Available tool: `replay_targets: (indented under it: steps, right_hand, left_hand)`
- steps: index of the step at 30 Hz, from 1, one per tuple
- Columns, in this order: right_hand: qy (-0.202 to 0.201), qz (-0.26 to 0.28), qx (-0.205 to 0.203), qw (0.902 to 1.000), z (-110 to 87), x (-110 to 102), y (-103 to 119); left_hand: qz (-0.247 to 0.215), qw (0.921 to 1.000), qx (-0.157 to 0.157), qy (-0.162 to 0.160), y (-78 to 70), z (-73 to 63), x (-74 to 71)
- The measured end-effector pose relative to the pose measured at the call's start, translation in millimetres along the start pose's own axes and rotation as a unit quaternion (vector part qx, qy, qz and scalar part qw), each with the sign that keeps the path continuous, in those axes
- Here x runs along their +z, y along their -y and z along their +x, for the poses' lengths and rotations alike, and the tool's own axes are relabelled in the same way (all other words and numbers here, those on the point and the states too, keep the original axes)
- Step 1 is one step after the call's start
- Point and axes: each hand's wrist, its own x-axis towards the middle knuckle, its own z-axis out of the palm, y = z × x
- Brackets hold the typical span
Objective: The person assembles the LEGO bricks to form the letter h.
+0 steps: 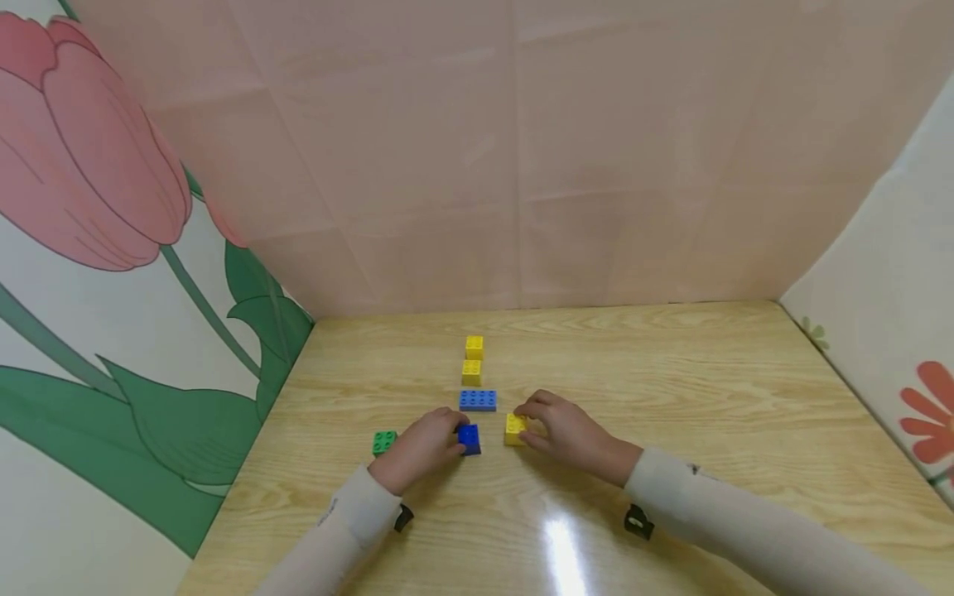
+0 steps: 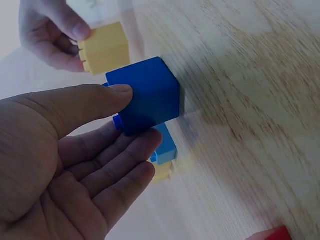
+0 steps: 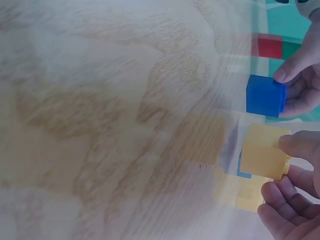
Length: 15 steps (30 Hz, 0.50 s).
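Note:
A dark blue square toy brick (image 2: 147, 95) is pinched between the thumb and fingers of my left hand (image 1: 423, 449), its studs toward the palm. My right hand (image 1: 568, 430) pinches a yellow toy brick (image 1: 515, 430) by its studded end, a short gap to the right of the blue one. Just beyond both hands lies a longer light blue brick (image 1: 478, 401) with two rows of studs. Behind it two yellow bricks, a nearer one (image 1: 471, 372) and a farther one (image 1: 474, 347), stand in a line.
A green brick (image 1: 384, 442) sits left of my left hand, partly hidden by it. A red brick (image 3: 270, 46) shows beside the green in the right wrist view. The wooden table (image 1: 671, 372) meets a pink back wall (image 1: 522, 165) and patterned side panels.

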Motion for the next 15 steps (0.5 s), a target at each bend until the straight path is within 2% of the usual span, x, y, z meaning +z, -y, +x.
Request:
replay_targets:
  steps: [9,15]
  right_hand:
    - [-0.004,0.004,0.001,1.0,0.1,-2.6,4.9]
    - [-0.025,0.009,-0.009,0.9996,-1.1,-3.1,6.3]
  left_hand:
    - [-0.008,0.9996,0.025,-0.011,-0.7,-2.3,2.0]
    - [-0.015,0.9995,0.026,-0.005,-2.2,-2.4,1.5]
